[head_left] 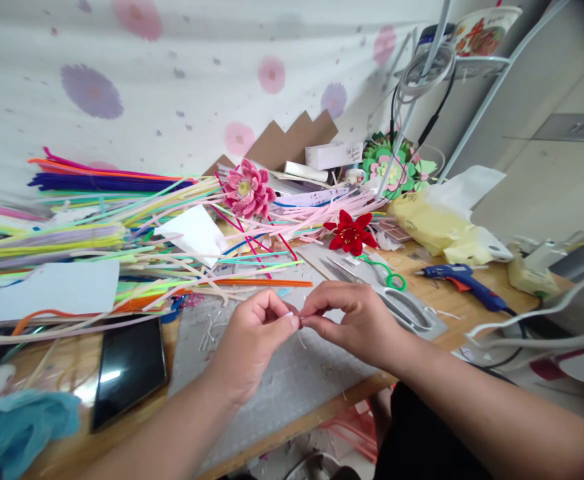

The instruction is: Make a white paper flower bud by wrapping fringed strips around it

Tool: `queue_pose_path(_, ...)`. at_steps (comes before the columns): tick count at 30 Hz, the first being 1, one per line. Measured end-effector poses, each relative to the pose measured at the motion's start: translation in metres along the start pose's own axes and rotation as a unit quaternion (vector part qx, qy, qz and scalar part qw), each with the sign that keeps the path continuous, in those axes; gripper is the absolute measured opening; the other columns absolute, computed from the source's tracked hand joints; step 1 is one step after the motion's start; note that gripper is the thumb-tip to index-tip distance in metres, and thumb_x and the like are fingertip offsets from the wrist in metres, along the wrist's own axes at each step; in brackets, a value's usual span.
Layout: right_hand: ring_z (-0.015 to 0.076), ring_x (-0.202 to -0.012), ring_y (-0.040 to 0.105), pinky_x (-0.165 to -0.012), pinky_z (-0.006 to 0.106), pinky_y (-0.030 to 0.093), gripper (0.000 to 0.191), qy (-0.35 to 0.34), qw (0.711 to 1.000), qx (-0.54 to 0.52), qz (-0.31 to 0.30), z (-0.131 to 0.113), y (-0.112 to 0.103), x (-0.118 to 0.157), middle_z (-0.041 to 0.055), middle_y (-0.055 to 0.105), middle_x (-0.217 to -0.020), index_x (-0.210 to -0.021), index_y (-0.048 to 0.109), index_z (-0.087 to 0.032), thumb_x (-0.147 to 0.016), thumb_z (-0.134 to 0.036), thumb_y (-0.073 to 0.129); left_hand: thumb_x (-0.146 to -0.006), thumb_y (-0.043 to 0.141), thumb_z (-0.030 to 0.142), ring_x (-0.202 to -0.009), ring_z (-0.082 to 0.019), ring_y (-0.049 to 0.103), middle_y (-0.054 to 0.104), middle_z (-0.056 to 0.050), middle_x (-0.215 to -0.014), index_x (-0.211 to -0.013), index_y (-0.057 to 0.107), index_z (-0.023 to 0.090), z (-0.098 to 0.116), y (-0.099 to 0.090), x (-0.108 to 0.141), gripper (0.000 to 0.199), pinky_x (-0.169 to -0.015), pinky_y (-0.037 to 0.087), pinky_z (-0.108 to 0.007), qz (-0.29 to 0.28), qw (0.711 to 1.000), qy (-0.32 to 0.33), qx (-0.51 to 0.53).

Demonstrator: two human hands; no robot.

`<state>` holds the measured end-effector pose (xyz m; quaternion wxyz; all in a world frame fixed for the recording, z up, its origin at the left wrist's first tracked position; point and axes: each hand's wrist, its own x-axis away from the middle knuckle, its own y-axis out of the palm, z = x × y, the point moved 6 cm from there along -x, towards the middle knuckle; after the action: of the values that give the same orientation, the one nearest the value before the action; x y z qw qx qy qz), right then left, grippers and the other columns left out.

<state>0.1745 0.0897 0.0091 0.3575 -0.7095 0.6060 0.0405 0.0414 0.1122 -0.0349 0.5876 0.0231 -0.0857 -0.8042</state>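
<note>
Above the grey cutting mat [267, 413], my left hand [257, 333] and my right hand [355, 320] meet at the fingertips. My left thumb and forefinger pinch a small white piece [288, 315], mostly hidden by the fingers. The right thumb and forefinger are closed at the same spot; what they grip is too small to name. Thin white scraps [212, 330] lie on the mat left of my hands. Beyond my right hand rest large grey-handled scissors [407, 310] and a smaller green-handled pair [395, 281].
Bundles of coloured pipe cleaners [97, 240] cover the left and back. A pink flower [249, 189] and a red flower [351, 233] stand behind the mat. On the right lies a blue glue gun [465, 280] with its cord. A black phone [131, 367] sits at left.
</note>
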Motion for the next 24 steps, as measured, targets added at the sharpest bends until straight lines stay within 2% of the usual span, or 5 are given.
queue_pose_path(8, 0.0111, -0.061, 0.059, -0.056, 0.021, 0.047, 0.009, 0.006, 0.999, 0.032, -0.004, -0.001, -0.002, 0.001, 0.0018, 0.066, -0.067, -0.069, 0.064, -0.016, -0.077, -0.012, 0.062, -0.067, 0.067, 0.018, -0.067, -0.014, 0.055, 0.062, 0.002, -0.062, -0.06, 0.052, 0.019, 0.002, 0.003, 0.001, 0.016, -0.065, 0.037, -0.026, -0.018, 0.999, -0.003, 0.026)
queue_pose_path(14, 0.0113, -0.064, 0.059, -0.061, 0.022, 0.049, 0.011, 0.024, 0.999, 0.031, -0.023, 0.003, -0.002, 0.0, 0.0015, 0.066, -0.071, -0.071, 0.062, -0.018, -0.074, -0.008, 0.059, -0.072, 0.068, 0.022, -0.065, -0.013, 0.059, 0.065, 0.003, -0.062, -0.063, 0.055, 0.019, 0.0, -0.005, -0.006, 0.016, -0.068, 0.041, -0.027, 0.018, 0.999, 0.012, 0.027)
queue_pose_path(17, 0.0117, -0.064, 0.06, -0.062, 0.023, 0.05, 0.009, 0.039, 0.999, 0.025, -0.028, 0.004, -0.004, -0.001, 0.0014, 0.065, -0.07, -0.07, 0.061, -0.018, -0.074, -0.01, 0.058, -0.07, 0.071, 0.022, -0.069, -0.015, 0.063, 0.069, 0.0, -0.066, -0.064, 0.055, 0.018, 0.006, -0.009, -0.009, 0.017, -0.074, 0.044, -0.03, 0.022, 0.999, 0.015, 0.03)
queue_pose_path(20, 0.0115, -0.061, 0.058, -0.059, 0.023, 0.049, 0.008, 0.059, 0.997, 0.017, -0.042, 0.002, -0.006, -0.001, 0.0004, 0.064, -0.067, -0.069, 0.06, -0.018, -0.077, -0.015, 0.058, -0.067, 0.073, 0.023, -0.071, -0.016, 0.065, 0.07, -0.001, -0.067, -0.064, 0.053, 0.018, 0.022, -0.024, -0.006, 0.02, -0.08, 0.046, -0.034, 0.053, 0.997, 0.035, 0.032)
queue_pose_path(24, 0.011, -0.06, 0.057, -0.058, 0.022, 0.046, 0.009, 0.057, 0.996, -0.004, -0.069, -0.006, 0.0, -0.006, -0.0004, 0.063, -0.066, -0.069, 0.06, -0.018, -0.078, -0.017, 0.058, -0.069, 0.074, 0.024, -0.076, -0.018, 0.067, 0.073, -0.002, -0.075, -0.068, 0.056, 0.018, 0.04, -0.058, 0.016, 0.019, -0.082, 0.047, -0.035, 0.117, 0.989, 0.079, -0.03)
